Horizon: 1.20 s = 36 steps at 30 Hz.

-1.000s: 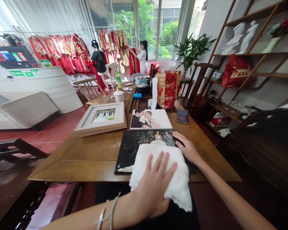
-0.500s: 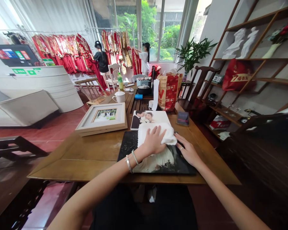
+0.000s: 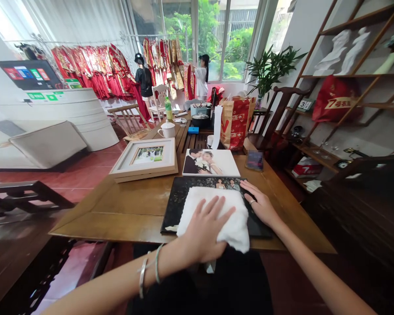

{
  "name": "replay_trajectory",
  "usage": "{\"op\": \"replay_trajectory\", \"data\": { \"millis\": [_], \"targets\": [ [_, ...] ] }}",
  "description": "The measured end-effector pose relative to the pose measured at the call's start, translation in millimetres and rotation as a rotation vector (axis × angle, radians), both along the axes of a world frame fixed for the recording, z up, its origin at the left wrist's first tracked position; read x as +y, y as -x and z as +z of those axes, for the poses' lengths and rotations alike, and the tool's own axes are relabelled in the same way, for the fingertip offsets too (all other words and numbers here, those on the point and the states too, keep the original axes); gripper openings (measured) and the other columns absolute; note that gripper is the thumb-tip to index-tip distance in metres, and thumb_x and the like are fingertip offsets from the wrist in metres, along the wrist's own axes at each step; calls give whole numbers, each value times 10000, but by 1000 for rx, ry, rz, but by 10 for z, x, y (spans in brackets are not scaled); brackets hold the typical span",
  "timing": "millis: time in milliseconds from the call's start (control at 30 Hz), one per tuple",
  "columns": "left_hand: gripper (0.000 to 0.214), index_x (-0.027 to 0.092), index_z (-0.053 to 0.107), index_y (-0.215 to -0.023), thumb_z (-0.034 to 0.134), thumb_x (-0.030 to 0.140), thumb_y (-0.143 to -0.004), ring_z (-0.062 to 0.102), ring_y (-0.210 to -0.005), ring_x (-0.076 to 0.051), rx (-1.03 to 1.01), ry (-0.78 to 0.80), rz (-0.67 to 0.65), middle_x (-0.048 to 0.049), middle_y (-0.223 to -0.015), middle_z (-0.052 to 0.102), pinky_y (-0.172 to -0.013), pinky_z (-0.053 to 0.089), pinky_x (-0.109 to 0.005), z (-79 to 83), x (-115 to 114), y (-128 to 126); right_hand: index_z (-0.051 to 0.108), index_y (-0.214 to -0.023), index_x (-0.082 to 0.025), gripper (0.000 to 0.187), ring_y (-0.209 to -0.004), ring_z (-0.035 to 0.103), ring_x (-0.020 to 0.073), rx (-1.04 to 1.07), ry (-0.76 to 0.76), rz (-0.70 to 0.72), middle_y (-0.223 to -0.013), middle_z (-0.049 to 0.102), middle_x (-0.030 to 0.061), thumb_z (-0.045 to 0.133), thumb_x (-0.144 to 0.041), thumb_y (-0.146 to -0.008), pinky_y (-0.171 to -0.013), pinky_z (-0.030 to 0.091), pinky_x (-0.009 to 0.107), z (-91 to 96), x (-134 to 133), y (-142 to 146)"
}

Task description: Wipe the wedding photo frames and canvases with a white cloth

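A white cloth (image 3: 238,214) lies spread over a dark wedding photo panel (image 3: 178,197) near the table's front edge. On the cloth my left hand (image 3: 205,229) lies flat, its fingers spread and pressing down, with two bracelets at the wrist. The cloth's near corner hangs past the panel's front edge. My right hand (image 3: 259,203), wearing a ring, rests along the panel's right side with fingers stretched out. Much of the panel's picture is hidden by the cloth; small figures show at its top. Just beyond it lies a lighter wedding photo panel (image 3: 228,164).
Pale picture frames (image 3: 114,170) are stacked to the left on the wooden table (image 3: 124,218). Farther back stand a white lidded mug (image 3: 168,130), a blue box (image 3: 193,130) and a red-brown paper bag (image 3: 238,124). Two people are beside hanging red garments (image 3: 92,70).
My left hand has drawn the cloth down the panel toward me, uncovering the panel's top and the lighter photo. My right hand stays at the right side. The view has shifted slightly.
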<state>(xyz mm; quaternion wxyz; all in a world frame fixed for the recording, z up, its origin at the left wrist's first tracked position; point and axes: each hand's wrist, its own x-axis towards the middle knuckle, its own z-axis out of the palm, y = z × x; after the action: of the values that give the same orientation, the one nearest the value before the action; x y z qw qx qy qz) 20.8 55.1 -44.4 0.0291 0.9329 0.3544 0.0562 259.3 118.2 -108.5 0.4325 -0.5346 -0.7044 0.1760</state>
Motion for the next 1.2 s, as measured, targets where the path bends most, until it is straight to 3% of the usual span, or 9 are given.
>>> {"op": "replay_trajectory", "data": {
  "millis": [200, 333, 433, 667, 767, 867, 1067, 1200],
  "targets": [
    [588, 198, 357, -1356, 477, 386, -812, 262, -1315, -303, 54, -121, 168, -137, -1441, 303, -1034, 241, -487, -4, 853, -164, 587, -1192, -212, 376, -1289, 402, 227, 5, 16, -13, -1324, 525, 76, 451, -247, -843, -1094, 272, 469, 9, -11, 12],
    [563, 170, 376, -1341, 465, 359, -819, 287, -1296, -321, 40, -150, 203, -157, -1418, 333, -1018, 257, -495, -6, 1033, -158, 584, -1195, -194, 380, -1289, 402, 217, -4, 20, -23, -1329, 519, 86, 443, -245, -845, -1099, 271, 449, 30, -25, 26],
    [600, 182, 352, -1358, 488, 354, -799, 246, -1315, -326, 44, -142, 182, -151, -1438, 299, -1030, 238, -497, -6, 835, -73, 586, -1191, -192, 379, -1284, 409, 215, -11, 20, -27, -1328, 521, 88, 443, -242, -843, -1097, 277, 448, 35, -28, 30],
    [838, 252, 171, -1430, 571, 330, -698, 70, -1367, -316, 15, -1, 73, -99, -1509, 116, -1077, 109, -523, 31, -113, 223, 586, -1189, -200, 379, -1288, 404, 214, -22, 27, -24, -1324, 525, 79, 440, -233, -841, -1096, 276, 454, 38, -31, 32],
    [846, 272, 175, -1428, 571, 304, -681, 74, -1370, -298, 19, 40, 47, -69, -1513, 106, -1084, 121, -504, 52, -224, 307, 584, -1192, -207, 379, -1288, 404, 214, -17, 17, -25, -1322, 528, 74, 443, -235, -842, -1098, 275, 453, 34, -27, 28],
    [760, 263, 239, -1413, 537, 288, -715, 137, -1362, -283, 14, 21, 70, -62, -1501, 172, -1081, 160, -478, 59, 11, 351, 584, -1193, -202, 379, -1291, 399, 215, -20, 24, -24, -1326, 523, 79, 438, -236, -845, -1097, 272, 460, 32, -22, 25],
    [543, 168, 406, -1335, 449, 304, -811, 256, -1324, -288, 70, -49, 266, -102, -1450, 305, -1055, 230, -455, 51, 848, 383, 585, -1191, -222, 371, -1290, 402, 209, 7, 21, -13, -1324, 527, 67, 449, -247, -847, -1095, 278, 456, 31, -29, 28],
    [504, 165, 393, -1339, 386, 312, -858, 270, -1321, -264, 63, -59, 290, -91, -1444, 320, -1050, 241, -445, 42, 1068, 455, 594, -1183, -231, 367, -1287, 406, 215, 24, 26, -22, -1320, 532, 57, 459, -247, -842, -1100, 265, 460, 45, -38, 37]
  ]
}}
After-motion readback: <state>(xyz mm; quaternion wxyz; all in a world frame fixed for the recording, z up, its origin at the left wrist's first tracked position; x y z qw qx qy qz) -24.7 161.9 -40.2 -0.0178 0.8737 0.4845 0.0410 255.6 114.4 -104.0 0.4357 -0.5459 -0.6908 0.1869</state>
